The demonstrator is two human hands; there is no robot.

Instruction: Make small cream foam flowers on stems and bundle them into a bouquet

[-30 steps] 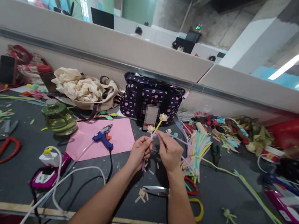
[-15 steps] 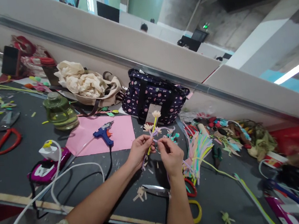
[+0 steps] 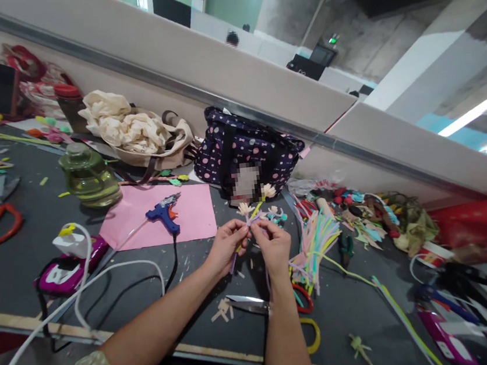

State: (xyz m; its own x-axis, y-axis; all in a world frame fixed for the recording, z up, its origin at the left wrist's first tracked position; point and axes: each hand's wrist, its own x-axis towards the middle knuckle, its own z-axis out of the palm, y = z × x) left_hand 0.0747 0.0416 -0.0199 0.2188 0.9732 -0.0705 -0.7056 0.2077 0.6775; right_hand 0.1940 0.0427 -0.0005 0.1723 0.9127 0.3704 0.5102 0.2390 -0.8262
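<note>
My left hand (image 3: 232,243) is closed in a pinch round the stems of a small bunch of cream flowers (image 3: 243,209). A yellow stem (image 3: 258,207) leans up and right among them. Purple strands, which look like pipe cleaner, show at the fingertips and below the left hand. My right hand (image 3: 273,242) pinches a purple pipe cleaner against the stems, its fingertips touching those of the left hand. Exactly how the strand passes round the stems is hidden by the fingers. Under my right forearm lie scissors (image 3: 247,304) with red and yellow handles.
A blue glue gun (image 3: 163,214) rests on pink paper (image 3: 198,211). Left of it are a green bottle (image 3: 89,179) and a purple power strip (image 3: 72,275) with white cable. A dotted bag (image 3: 212,157) stands behind. Coloured pipe cleaners (image 3: 320,241) lie to the right.
My right hand has moved left, bringing its fingertips up against the left hand at the stems. The flowers have tilted to the right. The whole view has shifted slightly.
</note>
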